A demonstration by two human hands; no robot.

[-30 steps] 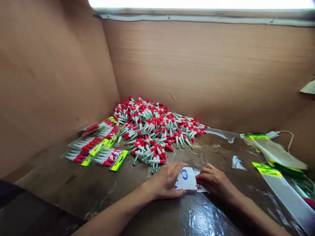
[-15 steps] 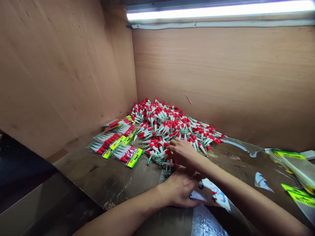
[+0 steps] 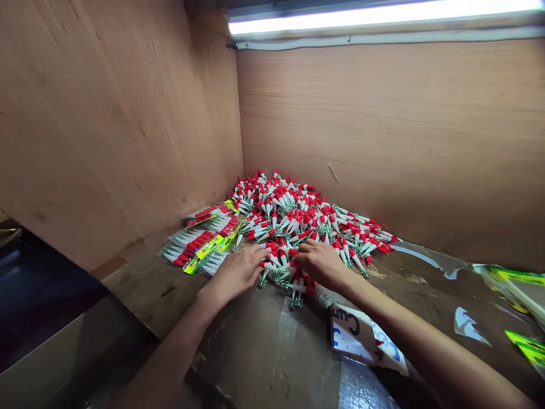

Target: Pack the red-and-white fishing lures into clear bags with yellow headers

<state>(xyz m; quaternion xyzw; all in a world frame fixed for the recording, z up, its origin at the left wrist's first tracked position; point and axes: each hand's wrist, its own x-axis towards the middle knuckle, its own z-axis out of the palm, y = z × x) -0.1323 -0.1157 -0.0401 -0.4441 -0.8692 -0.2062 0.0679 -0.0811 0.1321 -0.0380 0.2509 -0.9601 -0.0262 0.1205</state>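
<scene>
A person stands at a brown worktop boxed in by plywood walls, both bare hands reaching into the near edge of a big heap of small red-and-white lures (image 3: 306,218) that fills the middle of the frame. The left hand (image 3: 237,272) lies palm down, fingers loosely spread, on the heap's lower left fringe; I cannot tell whether it grips anything. The right hand (image 3: 321,263), just beside it at centre, curls its fingers over a few lures, though whether any is actually pinched is hidden. Each lure is a slim cone, red at the blunt end and white toward the point, with green glittery threads at the tip. Their long axes lie nearly flat on the table and run every which way; along the near edge many point down toward the bottom of the frame. To sort well here, I judge it best to draw a few lures out along their length, so the threads do not snag their neighbours. Left of the heap lie filled packets (image 3: 200,241) with yellow-green labels. At lower right a white card (image 3: 351,335) with blue lettering rests on the worktop (image 3: 255,352).
</scene>
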